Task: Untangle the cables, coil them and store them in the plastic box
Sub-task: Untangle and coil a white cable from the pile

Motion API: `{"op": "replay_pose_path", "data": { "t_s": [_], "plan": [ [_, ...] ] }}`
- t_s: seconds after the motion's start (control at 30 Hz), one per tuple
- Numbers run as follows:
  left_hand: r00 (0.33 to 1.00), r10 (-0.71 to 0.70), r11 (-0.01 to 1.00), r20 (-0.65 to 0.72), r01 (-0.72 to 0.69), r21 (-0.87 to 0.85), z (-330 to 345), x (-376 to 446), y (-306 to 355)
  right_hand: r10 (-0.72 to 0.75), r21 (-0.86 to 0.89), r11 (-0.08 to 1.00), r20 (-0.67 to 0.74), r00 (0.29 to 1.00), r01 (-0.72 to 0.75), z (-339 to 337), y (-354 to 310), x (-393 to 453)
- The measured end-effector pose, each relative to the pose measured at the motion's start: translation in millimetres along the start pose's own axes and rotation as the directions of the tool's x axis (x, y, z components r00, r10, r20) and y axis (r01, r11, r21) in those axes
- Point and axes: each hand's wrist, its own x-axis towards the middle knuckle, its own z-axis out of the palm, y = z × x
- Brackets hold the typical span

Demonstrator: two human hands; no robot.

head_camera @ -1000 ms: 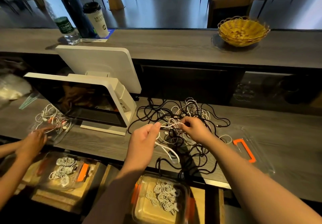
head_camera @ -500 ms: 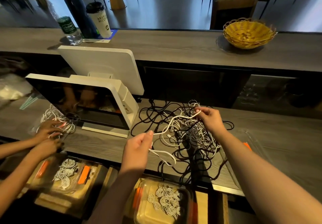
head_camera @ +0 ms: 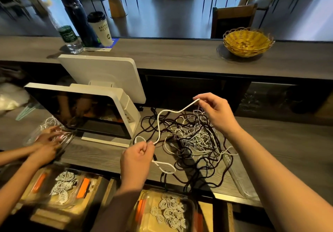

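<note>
You're mid-untangle; your left hand and right hand each pinch the white cable above the tangle on the table; next, draw it free, coil it, drop it in the plastic box.

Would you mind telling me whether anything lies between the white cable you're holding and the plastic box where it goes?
Nothing solid does. The white cable is held by both hands, and the plastic box sits open below the counter edge. Black cables trail over that edge above the box.
</note>
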Motion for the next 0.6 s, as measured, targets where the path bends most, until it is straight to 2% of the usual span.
{"op": "replay_pose_path", "data": {
  "t_s": [0.13,0.27,0.4,0.53,0.6],
  "plan": [
    [0.989,0.131,0.987,-0.063,-0.136,-0.088,4,-3,20,-0.141,-0.153,0.975,0.147,0.979,0.164,1,-25,-10],
    [0.959,0.268,0.954,-0.09,-0.278,-0.112,14,4,39,-0.121,-0.34,0.904,0.376,0.919,0.258,13,-52,-30],
    [0.966,0.255,0.964,-0.033,-0.257,-0.072,19,6,48,-0.145,-0.345,0.88,0.46,0.876,0.327,24,-59,-47],
    [0.987,0.154,0.98,0.054,-0.146,-0.137,19,11,44,-0.092,-0.347,0.894,0.478,0.873,0.284,30,-57,-54],
    [0.988,0.123,0.988,0.093,-0.113,-0.105,19,12,41,-0.064,-0.339,0.908,0.47,0.88,0.247,34,-53,-55]
  ]
}}
